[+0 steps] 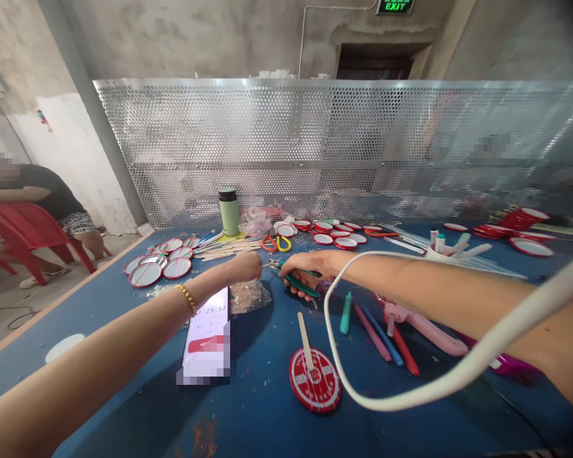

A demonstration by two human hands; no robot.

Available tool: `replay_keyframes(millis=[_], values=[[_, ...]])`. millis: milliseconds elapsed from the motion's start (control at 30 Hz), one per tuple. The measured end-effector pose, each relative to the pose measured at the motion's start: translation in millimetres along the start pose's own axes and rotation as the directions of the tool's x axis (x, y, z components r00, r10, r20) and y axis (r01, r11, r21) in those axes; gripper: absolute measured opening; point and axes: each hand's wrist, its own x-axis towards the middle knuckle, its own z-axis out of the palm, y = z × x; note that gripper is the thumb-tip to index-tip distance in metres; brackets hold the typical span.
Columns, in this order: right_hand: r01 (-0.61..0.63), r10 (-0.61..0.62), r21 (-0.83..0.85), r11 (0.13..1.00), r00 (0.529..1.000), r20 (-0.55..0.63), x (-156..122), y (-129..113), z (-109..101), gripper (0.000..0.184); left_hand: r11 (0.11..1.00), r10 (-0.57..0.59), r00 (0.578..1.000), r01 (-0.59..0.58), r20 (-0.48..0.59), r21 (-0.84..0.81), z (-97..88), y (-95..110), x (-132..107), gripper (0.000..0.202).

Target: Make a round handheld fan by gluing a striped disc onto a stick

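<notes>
My left hand (pixel 246 267) is closed in a pinch, its fingertips meeting the metal jaws of a pair of green-handled pliers (pixel 300 284); whatever it pinches is too small to make out. My right hand (pixel 302 267) is wrapped round the pliers' green handles. Both hands hover over the blue table (pixel 124 381), just beyond a clear plastic bag (pixel 249 295). A round red paddle with a wooden stick (pixel 314 376) lies nearer to me.
A phone showing a timer (pixel 209 337) lies under my left forearm. Round mirror discs (pixel 157 267) sit at the left and more (pixel 337 234) at the back, with a green bottle (pixel 228 212), coloured sticks (pixel 382 337) and a white cable (pixel 439 381). A perforated metal screen (pixel 344 146) bounds the table. A person (pixel 33 197) sits at far left.
</notes>
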Motion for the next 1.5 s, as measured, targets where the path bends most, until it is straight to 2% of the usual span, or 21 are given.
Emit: replay_keyframes(millis=[67,133,233,533,667,800,867,900,933,1000,1100,1167,1267,1300,1333,1400,1467,1500], values=[[0.006,-0.010,0.077,0.997,0.999,0.043,-2.0,1.9,0.6,0.033,1.000,-0.019,1.000,0.019,0.000,0.014,-2.2,1.1,0.0,0.029],[-0.001,0.001,0.098,0.995,1.000,0.005,-2.1,4.2,2.5,0.033,1.000,-0.022,1.000,0.022,0.003,0.020,-4.7,1.8,0.4,0.029],[0.006,0.001,0.072,0.997,0.995,-0.103,0.2,7.6,6.1,0.031,1.000,-0.019,1.000,0.019,0.000,0.024,-6.9,2.0,1.5,0.028],[0.045,-0.045,-0.007,0.999,0.987,-0.152,4.2,6.8,8.7,0.026,0.991,-0.136,0.990,0.136,0.025,-0.004,4.6,0.1,3.5,0.027],[0.024,-0.024,-0.002,1.000,0.994,-0.105,7.3,8.7,6.3,0.025,0.990,-0.139,0.989,0.140,0.057,-0.014,-1.5,2.6,2.4,0.026],[0.026,-0.025,0.045,0.999,0.999,-0.025,14.7,16.3,-2.2,0.023,0.987,-0.157,0.985,0.159,0.065,-0.033,-26.6,-11.1,-4.1,0.026],[0.046,-0.049,0.088,0.995,0.998,0.026,14.4,20.2,-6.8,0.023,0.970,-0.237,0.972,0.237,0.008,-0.055,-38.5,-24.3,-6.4,0.026],[0.054,-0.060,0.108,0.993,0.997,0.047,12.4,21.9,-8.7,0.024,0.950,-0.312,0.950,0.310,-0.035,-0.040,-41.7,-30.7,-6.8,0.026],[0.063,-0.073,0.130,0.990,0.995,0.070,9.2,23.5,-10.2,0.025,0.932,-0.363,0.927,0.361,-0.097,-0.031,-42.4,-36.4,-6.4,0.027],[0.087,-0.109,0.174,0.981,0.987,0.115,-0.1,26.6,-12.4,0.029,0.914,-0.398,0.906,0.405,-0.148,0.019,-35.7,-43.6,-4.3,0.029],[0.164,-0.194,0.204,0.965,0.972,0.135,-16.2,30.3,-15.2,0.028,0.923,-0.371,0.919,0.381,-0.134,0.055,-12.5,-44.4,-0.3,0.025],[0.240,-0.258,0.192,0.952,0.963,0.075,-25.1,30.2,-17.5,0.025,0.937,-0.331,0.935,0.342,-0.125,0.077,2.2,-41.0,1.8,0.021],[0.336,-0.317,0.133,0.932,0.938,-0.142,-32.7,22.9,-21.1,0.024,0.946,-0.289,0.943,0.308,-0.166,0.103,11.0,-32.1,7.5,0.029],[0.358,-0.328,0.095,0.929,0.914,-0.239,-33.2,18.8,-22.3,0.024,0.956,-0.253,0.950,0.274,-0.185,0.102,10.5,-27.6,11.0,0.032],[0.387,-0.352,0.042,0.921,0.874,-0.334,-32.5,14.3,-23.3,0.023,0.978,-0.169,0.964,0.189,-0.207,0.082,9.0,-22.0,15.4,0.034],[0.394,-0.378,-0.075,0.916,0.784,-0.492,-27.3,5.0,-25.2,0.021,1.000,-0.018,0.984,0.021,-0.179,0.016,5.6,-7.7,25.6,0.036],[0.382,-0.383,-0.122,0.916,0.742,-0.550,-18.3,-3.2,-26.6,0.026,0.996,0.085,0.989,-0.086,-0.125,0.001,5.0,8.6,34.8,0.034],[0.321,-0.405,-0.247,0.914,0.707,-0.580,-13.2,-6.5,-27.1,0.031,0.996,0.084,0.991,-0.084,-0.106,0.004,5.9,16.3,37.9,0.032]])
